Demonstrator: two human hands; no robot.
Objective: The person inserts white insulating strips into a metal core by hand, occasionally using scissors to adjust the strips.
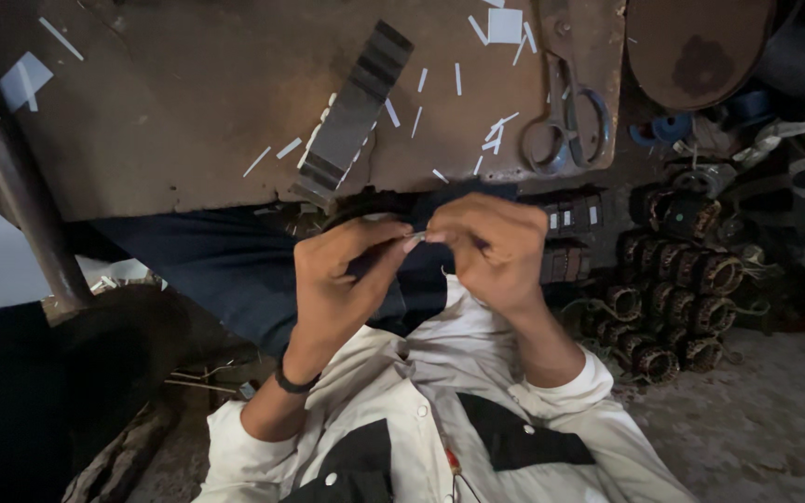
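My left hand (pixel 335 279), with a black band on its wrist, and my right hand (pixel 494 250) meet fingertip to fingertip over my lap. Together they pinch a small white paper strip (pixel 418 238). Behind my fingers part of a dark round ring (pixel 365 203) shows, mostly hidden by my hands. Just beyond lies the edge of a worn brown worktop (pixel 188 121). A dark ribbed block (pixel 356 107) rests at a slant on it, with several cut white strips (pixel 494 130) scattered around.
Metal scissors (pixel 566 121) and a white paper square (pixel 505 25) lie on the worktop's right part. A heap of copper-wound motor coils (pixel 682 307) is piled on the floor at right. A metal table leg (pixel 34 224) stands at left.
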